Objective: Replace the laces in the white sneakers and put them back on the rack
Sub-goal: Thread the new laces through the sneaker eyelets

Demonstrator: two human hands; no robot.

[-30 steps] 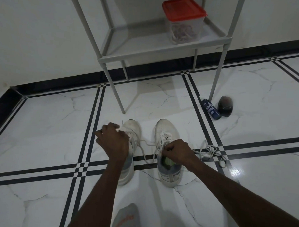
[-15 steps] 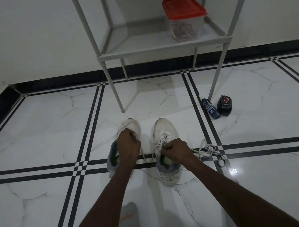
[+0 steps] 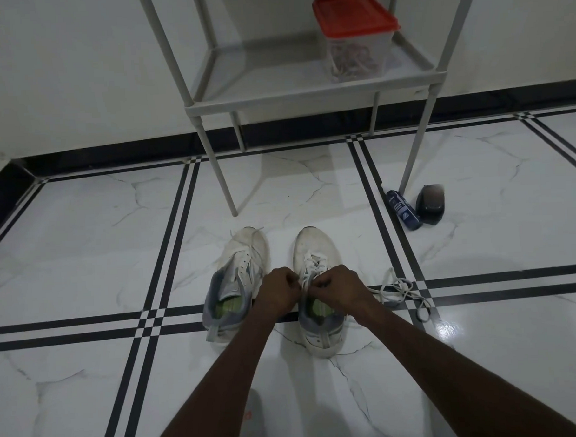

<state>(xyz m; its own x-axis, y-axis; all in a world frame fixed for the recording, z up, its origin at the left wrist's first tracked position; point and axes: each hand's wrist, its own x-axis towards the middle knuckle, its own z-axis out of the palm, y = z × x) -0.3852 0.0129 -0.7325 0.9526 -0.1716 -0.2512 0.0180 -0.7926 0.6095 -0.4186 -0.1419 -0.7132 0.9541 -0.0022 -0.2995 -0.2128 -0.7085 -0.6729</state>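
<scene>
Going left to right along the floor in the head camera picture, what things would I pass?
Left sneaker → left hand → right hand, both at the right sneaker's laces → loose lace pile → blue bottle → dark object.

- One head-worn view looks forward and down, near above the fingers (image 3: 291, 286).
- Beyond the fingers it reaches the rack (image 3: 307, 88) and wall.

left hand (image 3: 276, 290): fingers curled | right hand (image 3: 337, 287): curled, knuckles nearly touching
</scene>
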